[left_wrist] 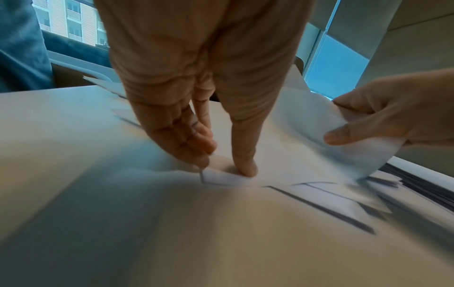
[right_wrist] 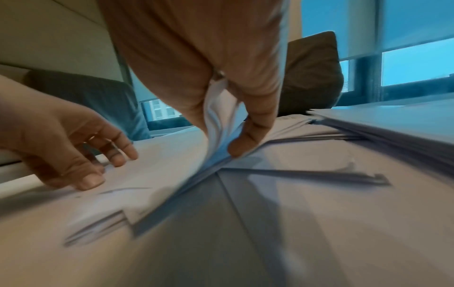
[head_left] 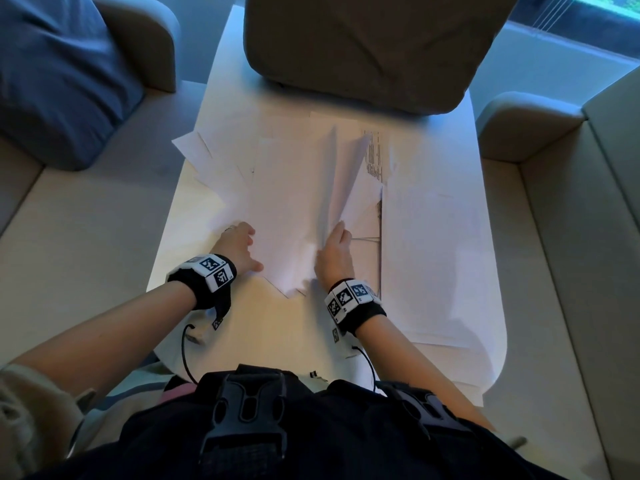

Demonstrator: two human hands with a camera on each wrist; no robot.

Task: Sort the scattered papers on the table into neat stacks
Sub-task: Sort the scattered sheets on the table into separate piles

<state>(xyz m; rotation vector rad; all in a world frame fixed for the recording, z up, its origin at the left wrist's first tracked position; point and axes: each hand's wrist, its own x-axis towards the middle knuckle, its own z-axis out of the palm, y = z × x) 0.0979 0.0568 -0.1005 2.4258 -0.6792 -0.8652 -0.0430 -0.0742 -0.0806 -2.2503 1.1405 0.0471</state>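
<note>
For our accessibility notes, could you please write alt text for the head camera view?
Seen from above, a person's right hand lifts a few white sheets from loose papers spread over a pale table, while the left hand presses on the papers. A neater stack lies to the right, and a brown cushion sits at the far end.

Both forearms reach forward, bare, with marker bands at the wrists. Left hand (head_left: 239, 245) lies low, palm down, fingers (left_wrist: 243, 167) straight, thumb spread toward the near side. Right hand (head_left: 336, 252), just right of it, is raised on edge, thumb (right_wrist: 248, 143) and fingers pinching the lifted sheets (head_left: 341, 178).
</note>
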